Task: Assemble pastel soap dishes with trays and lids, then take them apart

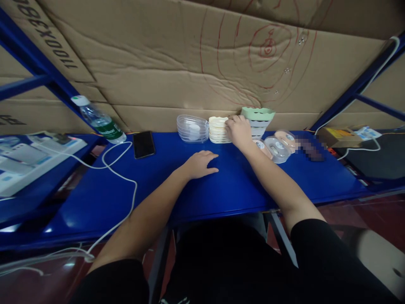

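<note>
Apparent step: handling the cream stack (218,131). Right hand (238,130) is at its right rim, grip indeterminable; left hand (200,164), nearer, is open. Lifting would need a rim pinch.

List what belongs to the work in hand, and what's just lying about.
Likely part of the work:
cream stack, with the right hand at its edge
clear stack
green-topped stack
clear labelled piece
pink labelled pieces

Seemingly just lying about:
bottle
phone
white cable
cardboard box
</note>
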Demonstrator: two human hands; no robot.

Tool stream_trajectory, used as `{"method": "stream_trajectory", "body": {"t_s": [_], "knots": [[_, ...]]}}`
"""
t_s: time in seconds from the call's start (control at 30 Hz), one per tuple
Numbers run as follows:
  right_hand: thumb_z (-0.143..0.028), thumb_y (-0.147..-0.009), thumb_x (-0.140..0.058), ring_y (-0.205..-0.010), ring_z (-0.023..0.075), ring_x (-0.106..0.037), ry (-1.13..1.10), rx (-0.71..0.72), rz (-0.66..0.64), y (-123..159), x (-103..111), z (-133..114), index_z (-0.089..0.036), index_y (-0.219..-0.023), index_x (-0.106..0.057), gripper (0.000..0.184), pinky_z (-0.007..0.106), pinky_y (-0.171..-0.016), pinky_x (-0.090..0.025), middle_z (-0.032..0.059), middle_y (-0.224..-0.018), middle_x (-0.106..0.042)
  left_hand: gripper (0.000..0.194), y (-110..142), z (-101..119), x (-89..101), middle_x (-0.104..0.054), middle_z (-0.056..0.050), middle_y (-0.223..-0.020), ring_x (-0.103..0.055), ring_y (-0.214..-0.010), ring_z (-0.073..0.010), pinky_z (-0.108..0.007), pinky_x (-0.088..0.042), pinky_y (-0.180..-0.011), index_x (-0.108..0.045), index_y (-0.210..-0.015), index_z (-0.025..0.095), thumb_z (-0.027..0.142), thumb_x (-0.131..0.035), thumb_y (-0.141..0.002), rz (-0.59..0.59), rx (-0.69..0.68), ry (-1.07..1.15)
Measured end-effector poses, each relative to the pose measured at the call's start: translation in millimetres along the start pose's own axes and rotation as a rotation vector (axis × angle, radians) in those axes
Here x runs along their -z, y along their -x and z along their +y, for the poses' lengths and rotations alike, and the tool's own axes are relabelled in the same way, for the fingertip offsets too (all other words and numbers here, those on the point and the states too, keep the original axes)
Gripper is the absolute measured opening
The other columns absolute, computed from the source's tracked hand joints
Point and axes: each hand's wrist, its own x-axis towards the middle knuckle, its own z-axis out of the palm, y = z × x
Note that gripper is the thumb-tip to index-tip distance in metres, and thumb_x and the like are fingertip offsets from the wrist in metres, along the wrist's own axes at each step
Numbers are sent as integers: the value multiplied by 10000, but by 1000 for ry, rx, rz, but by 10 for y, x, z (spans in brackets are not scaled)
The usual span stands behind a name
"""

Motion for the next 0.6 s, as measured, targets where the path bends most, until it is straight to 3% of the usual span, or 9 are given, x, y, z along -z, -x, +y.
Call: {"method": "stream_trajectory", "body": {"t_s": [0.2,0.37,0.43,0.5,0.6], "knots": [[-163,-1095,-443,-1270,362,-594,19,91,139,-71,-158,80,-174,-1229,-739,325,531,-1109,-451,176,-1342,-758,693,7,56,45,-646,-202,-1590,-607,-1480,-392,-529,-476,-1236,-594,-1588,136,548,-652,-1033,-47,24,-16],[-220,-1124,-399,-1383,328,-587,-176,110,312,2,-46,61,-211,-1189,-672,281,553,-1232,-386,170,-1417,-718,750,14,43,41,-620,-223,-1611,-596,-1498,-420,-585,-466,-1249,-533,-1632,147,562,-663,-1021,-30,42,25],[-310,-1130,-418,-1323,319,-619,-370,101,368,130,25,12,-233,-1160,-622,220,544,-1174,-442,163,-1370,-713,901,8,10,43,-544,-250,-1673,-538,-1552,-449,-627,-448,-1262,-422,-1699,152,625,-701,-985,71,59,96],[-456,-1129,-452,-1151,290,-662,-642,67,375,306,66,-41,-258,-1142,-566,229,497,-1044,-522,129,-1228,-714,1109,-4,-38,48,-437,-269,-1741,-481,-1593,-473,-651,-438,-1272,-284,-1757,173,709,-769,-915,265,72,202],[-686,-1056,-546,-857,225,-619,-1089,-38,269,555,52,-102,-290,-1079,-524,397,407,-823,-555,34,-964,-639,1363,-30,-112,50,-341,-274,-1785,-536,-1536,-488,-653,-475,-1247,-148,-1788,235,782,-882,-779,545,82,360]]}}
